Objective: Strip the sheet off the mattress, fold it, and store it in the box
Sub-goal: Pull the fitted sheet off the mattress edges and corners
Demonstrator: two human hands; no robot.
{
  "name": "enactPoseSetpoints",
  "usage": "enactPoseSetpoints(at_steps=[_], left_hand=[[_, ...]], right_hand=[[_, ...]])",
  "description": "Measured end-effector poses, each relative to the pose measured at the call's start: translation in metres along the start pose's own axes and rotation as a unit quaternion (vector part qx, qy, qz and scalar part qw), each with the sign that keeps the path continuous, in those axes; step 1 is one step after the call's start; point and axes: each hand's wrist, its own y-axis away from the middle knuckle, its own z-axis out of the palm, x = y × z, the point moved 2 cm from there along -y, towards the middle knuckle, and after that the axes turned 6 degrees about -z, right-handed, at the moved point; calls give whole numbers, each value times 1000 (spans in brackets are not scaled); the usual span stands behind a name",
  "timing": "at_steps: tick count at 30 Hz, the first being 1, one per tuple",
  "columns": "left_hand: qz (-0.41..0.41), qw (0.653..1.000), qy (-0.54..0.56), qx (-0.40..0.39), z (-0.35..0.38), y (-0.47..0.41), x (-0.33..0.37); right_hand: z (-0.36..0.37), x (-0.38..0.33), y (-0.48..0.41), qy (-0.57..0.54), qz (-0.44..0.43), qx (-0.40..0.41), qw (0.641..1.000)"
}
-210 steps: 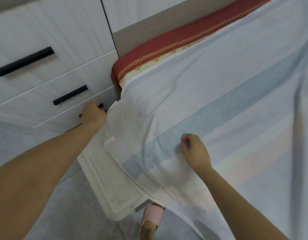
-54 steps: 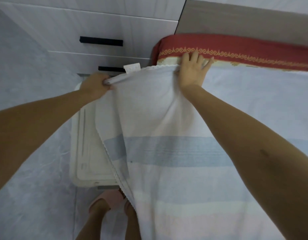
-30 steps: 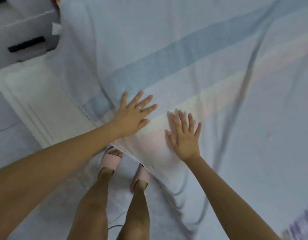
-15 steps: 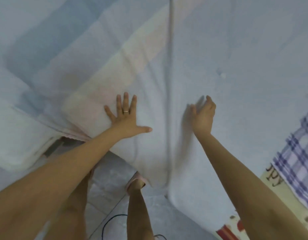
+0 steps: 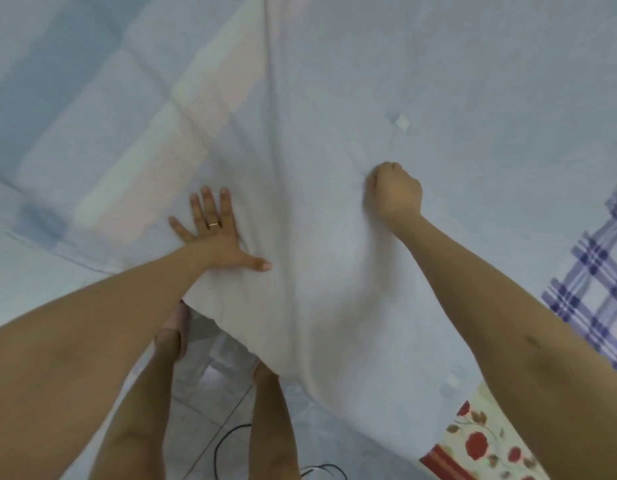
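Note:
The pale blue sheet [image 5: 334, 98], with faint blue, green and pink stripes, lies spread over the mattress and hangs over its near edge. My left hand [image 5: 215, 230] presses flat on the sheet near that edge, fingers straight and spread. My right hand [image 5: 395, 194] is curled into a fist on the sheet further right and grips a bit of the fabric; creases run toward it. A corner of the flowered mattress [image 5: 473, 445] shows bare at the bottom right. The box is out of view.
A blue-and-white plaid cloth [image 5: 598, 271] lies on the bed at the right edge. Below the bed edge are my legs, a pink slipper [image 5: 175, 317], grey floor tiles and a black cable [image 5: 230, 441]. A small white tag [image 5: 402, 122] sits on the sheet.
My right hand has gone from open fingers to a fist closed on the sheet. My left hand stays flat on the fabric. The view has shifted right along the bed, away from the box.

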Motion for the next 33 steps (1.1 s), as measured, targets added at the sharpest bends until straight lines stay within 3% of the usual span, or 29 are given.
enactPoseSetpoints(at_steps=[2,6,9,11,12,14,16,17,18,20,22,24,26,28,30,31,33], left_hand=[[-7,1000,-6,-2,0,1,2],[-20,1000,-8,-7,-3,1,5],[-22,1000,-12,-14,-4,2,8],[-24,1000,-9,-12,-6,3,8],[-23,1000,-8,-11,-6,4,8],[-20,1000,-8,-5,-5,3,9],[-19,1000,-8,0,-5,2,8],[-17,1000,-6,4,-4,1,7],[-13,1000,-7,8,-3,1,6],[-5,1000,-4,7,-2,0,6],[4,1000,-2,18,0,1,5],[5,1000,0,24,1,0,3],[2,1000,3,30,3,2,5],[-16,999,8,41,5,2,5],[-25,996,19,89,10,0,12],[-24,991,33,128,13,0,18],[13,971,73,225,21,4,35]], right_hand=[[-6,7,-5,54,-21,8,998],[-10,18,-6,96,14,6,995],[-6,10,-3,56,88,8,995],[-3,-3,3,17,123,51,991],[-1,-13,9,22,91,104,990],[6,-39,29,20,-73,163,984],[32,-65,64,39,-301,99,948],[48,-65,82,63,-377,52,922],[59,-53,94,83,-401,9,912],[68,-2,100,117,-313,-56,941],[58,54,98,118,-132,-75,981],[46,89,96,104,36,-112,988],[37,96,101,37,106,-121,986],[29,92,105,-85,116,-53,988],[20,104,111,-180,149,98,967],[17,113,115,-194,189,154,950],[12,142,123,-180,316,168,916]])
